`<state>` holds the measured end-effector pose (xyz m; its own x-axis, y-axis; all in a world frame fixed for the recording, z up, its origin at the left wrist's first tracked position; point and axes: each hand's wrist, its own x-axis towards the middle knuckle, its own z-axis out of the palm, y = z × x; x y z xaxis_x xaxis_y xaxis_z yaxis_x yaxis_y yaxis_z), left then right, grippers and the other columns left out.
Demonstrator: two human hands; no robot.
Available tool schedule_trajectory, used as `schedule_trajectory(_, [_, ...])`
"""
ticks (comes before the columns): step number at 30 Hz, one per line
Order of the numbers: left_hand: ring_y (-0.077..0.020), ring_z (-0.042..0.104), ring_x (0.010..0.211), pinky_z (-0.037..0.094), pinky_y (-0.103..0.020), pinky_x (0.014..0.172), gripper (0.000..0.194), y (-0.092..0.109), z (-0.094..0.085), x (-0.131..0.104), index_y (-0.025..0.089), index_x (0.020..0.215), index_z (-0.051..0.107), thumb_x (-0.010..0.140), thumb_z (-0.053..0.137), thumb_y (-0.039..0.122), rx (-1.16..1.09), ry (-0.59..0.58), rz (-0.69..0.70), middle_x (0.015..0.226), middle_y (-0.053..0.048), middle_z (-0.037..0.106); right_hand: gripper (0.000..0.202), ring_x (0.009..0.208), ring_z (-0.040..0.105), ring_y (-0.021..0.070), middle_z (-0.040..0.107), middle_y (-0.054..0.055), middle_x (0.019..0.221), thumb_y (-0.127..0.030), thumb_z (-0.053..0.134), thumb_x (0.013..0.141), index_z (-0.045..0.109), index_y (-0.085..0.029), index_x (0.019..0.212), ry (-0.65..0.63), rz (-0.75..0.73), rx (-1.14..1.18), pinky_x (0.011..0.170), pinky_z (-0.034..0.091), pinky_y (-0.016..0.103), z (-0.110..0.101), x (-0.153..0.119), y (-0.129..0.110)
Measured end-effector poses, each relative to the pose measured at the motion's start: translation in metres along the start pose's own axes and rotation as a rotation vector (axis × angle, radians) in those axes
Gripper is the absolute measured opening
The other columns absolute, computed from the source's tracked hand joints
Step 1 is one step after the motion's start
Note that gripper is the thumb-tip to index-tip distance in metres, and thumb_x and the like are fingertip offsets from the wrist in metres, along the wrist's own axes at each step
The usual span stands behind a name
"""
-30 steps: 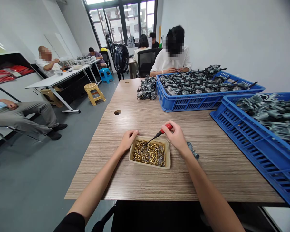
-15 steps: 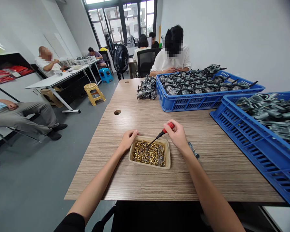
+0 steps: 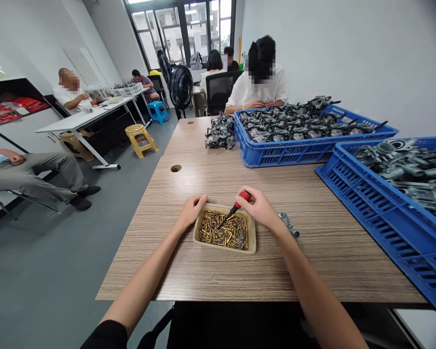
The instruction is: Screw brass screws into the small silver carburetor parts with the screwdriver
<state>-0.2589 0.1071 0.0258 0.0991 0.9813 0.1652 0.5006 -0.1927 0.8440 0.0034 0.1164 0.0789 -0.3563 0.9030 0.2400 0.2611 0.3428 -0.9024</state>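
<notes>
My right hand (image 3: 259,207) is closed around the red handle of a screwdriver (image 3: 235,208). The dark shaft slants down to the left, its tip among small brass-coloured pieces (image 3: 229,235), too small to name exactly. These fill a shallow cream plastic tray (image 3: 223,248). At the tray's upper left corner, my left hand (image 3: 192,211) grips the rim, thumb on top and the other fingers mostly hidden. A grey metal casting (image 3: 292,230) lies on the table, partly hidden by my right forearm.
On the right stand two blue crates: the far one (image 3: 276,157) holds dark carburetor-like assemblies, the near one (image 3: 378,213) bare grey castings. More assemblies (image 3: 220,132) are piled beside the far crate. A co-worker (image 3: 257,92) sits across the wooden table (image 3: 160,242), which has cable holes.
My right hand has moved left and slightly down with the screwdriver, which now stands steeper, its tip farther left and lower in the tray. My left hand stays on the rim.
</notes>
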Motion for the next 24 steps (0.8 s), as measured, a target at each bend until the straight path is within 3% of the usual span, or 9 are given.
schedule_trajectory(6, [-0.0222,0.064,0.077,0.046,-0.032,0.077,0.059,0.0,0.0,0.0,0.014,0.077,0.071,0.099,0.039,0.058,-0.011,-0.012,0.007,0.078,-0.007,0.073,0.028,0.05,0.049,0.0112,0.057,-0.005,0.059,-0.045,0.06,0.093,0.056,-0.021,0.08,-0.118,0.091,0.07,0.054,0.039,0.025,-0.001,0.0,-0.005])
schedule_trajectory(11, [-0.0221,0.063,0.076,0.045,-0.032,0.076,0.06,-0.001,0.0,0.0,0.014,0.077,0.071,0.099,0.039,0.059,-0.01,-0.014,0.006,0.078,-0.007,0.073,0.027,0.053,0.059,0.013,0.062,-0.004,0.062,-0.045,0.061,0.093,0.057,-0.021,0.083,-0.178,0.115,0.076,0.055,0.044,0.025,0.001,-0.001,-0.005])
schedule_trajectory(24, [-0.0206,0.061,0.074,0.044,-0.031,0.073,0.06,-0.003,0.0,0.0,0.014,0.077,0.071,0.099,0.038,0.059,0.004,-0.019,0.016,0.075,-0.006,0.071,0.025,0.064,0.071,0.016,0.068,0.0,0.075,-0.044,0.062,0.093,0.057,-0.021,0.089,-0.155,0.107,0.112,0.06,0.051,0.024,0.021,-0.005,-0.004])
